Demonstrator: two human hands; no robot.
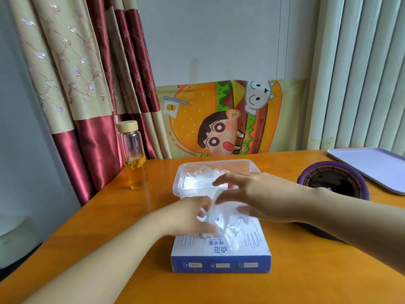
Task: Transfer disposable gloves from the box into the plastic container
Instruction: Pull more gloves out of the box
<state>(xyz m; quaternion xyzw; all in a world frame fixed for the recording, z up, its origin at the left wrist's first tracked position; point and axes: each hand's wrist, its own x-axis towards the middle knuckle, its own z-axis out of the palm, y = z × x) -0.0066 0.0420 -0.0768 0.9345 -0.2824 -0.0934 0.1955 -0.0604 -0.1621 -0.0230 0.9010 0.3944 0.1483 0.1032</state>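
Note:
A blue and white glove box (221, 257) lies on the orange table near me. Beyond it stands a clear plastic container (182, 170) with crumpled clear gloves (197, 178) inside. A thin clear glove (225, 218) rises out of the box's top opening. My left hand (188, 216) is on the box's far left part and its fingers pinch this glove. My right hand (258, 194) hovers over the glove and the container's near edge, fingers spread and straight, blurred by motion.
A glass bottle (134, 156) with a wooden lid and orange liquid stands left of the container. A round purple-rimmed black object (335, 183) sits to the right, with a pale lilac tray (377, 165) behind it. Curtains hang at the back left.

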